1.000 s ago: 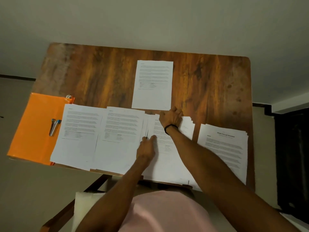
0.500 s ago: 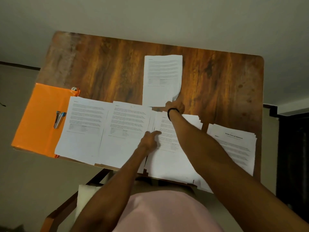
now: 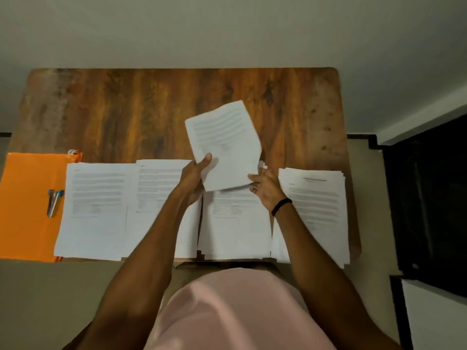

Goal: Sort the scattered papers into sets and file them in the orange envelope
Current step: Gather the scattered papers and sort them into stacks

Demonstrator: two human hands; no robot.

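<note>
Sheet point(image 3: 225, 145) held tilted above the row of piles point(image 3: 235, 223). Left hand point(image 3: 194, 178) pinches its left edge, thumb on top. Right hand point(image 3: 265, 185) grips the lower corner, fingers curled. Envelope point(image 3: 25, 205) lies at the table's left end. Step, as judged: sorting. Next move needs the matching pile found.

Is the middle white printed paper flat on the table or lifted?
Lifted: the white printed paper is tilted above the brown wooden table, left hand gripping its left edge, right hand at its lower right corner.
</note>
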